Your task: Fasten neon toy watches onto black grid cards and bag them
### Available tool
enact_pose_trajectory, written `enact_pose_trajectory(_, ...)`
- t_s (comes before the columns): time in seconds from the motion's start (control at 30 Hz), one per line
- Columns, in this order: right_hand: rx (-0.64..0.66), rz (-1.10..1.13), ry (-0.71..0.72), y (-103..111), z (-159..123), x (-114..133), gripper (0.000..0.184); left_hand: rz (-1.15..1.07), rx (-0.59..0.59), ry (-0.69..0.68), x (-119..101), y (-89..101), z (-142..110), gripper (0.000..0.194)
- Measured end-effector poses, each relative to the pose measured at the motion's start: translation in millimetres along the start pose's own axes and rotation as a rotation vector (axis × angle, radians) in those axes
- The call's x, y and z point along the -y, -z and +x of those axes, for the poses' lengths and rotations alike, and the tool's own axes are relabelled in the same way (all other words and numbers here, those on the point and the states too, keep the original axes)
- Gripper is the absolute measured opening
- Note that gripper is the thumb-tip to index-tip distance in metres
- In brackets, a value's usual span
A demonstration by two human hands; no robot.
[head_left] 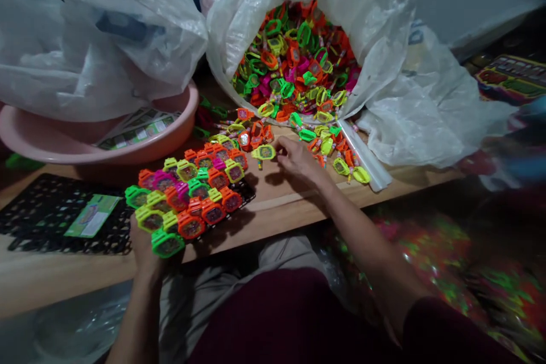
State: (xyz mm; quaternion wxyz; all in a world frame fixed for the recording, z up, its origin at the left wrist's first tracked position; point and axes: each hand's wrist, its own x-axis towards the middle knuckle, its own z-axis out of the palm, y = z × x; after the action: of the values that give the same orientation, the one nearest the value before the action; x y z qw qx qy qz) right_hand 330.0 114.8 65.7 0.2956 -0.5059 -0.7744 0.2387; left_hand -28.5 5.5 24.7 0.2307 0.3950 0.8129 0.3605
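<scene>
Your left hand grips the loaded tray. Your right hand, half curled, meets a yellow watch, hold unclear.

- And the watches blaze orange, yellow, green, with flashes of magenta!
- Black, the tray beneath them.
- Here's a loose watch, bright lemon yellow!
- Milky white, the bag; its heap a riot of orange, green, yellow, magenta.
- Pale pink, the basin.
- Mesh: black, lattice-patterned.
- Card: green and pale grey.
- Table: tan, wood-grained.
- Shirt: deep maroon!
</scene>
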Motion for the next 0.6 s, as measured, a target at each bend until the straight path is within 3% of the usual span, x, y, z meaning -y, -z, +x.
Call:
enact_pose_trajectory(0.13,0.127,0.428,-0.078,-43,-33,25,0.017,-0.049,-0.004,0.055,18,-4.1,12,0.05)
enact_pose_trajectory(0.23,0.175,0.572,-0.126,-86,-43,32,0.016,-0.087,-0.005,0.04,29,-5.8,20,0.056)
enact_pose_trajectory(0.37,0.124,0.454,-0.057,-114,-44,35,0.013,-0.098,-0.023,-0.002,31,-5.7,21,0.051)
enact_pose_trajectory(0.5,0.085,0.182,0.087,-114,-44,34,0.038,-0.085,-0.028,0.021,24,-7.6,17,0.045)
enact_pose_trajectory(0.6,0.093,0.127,0.185,-116,-43,36,0.05,-0.105,-0.026,0.036,18,-8.2,13,0.044)
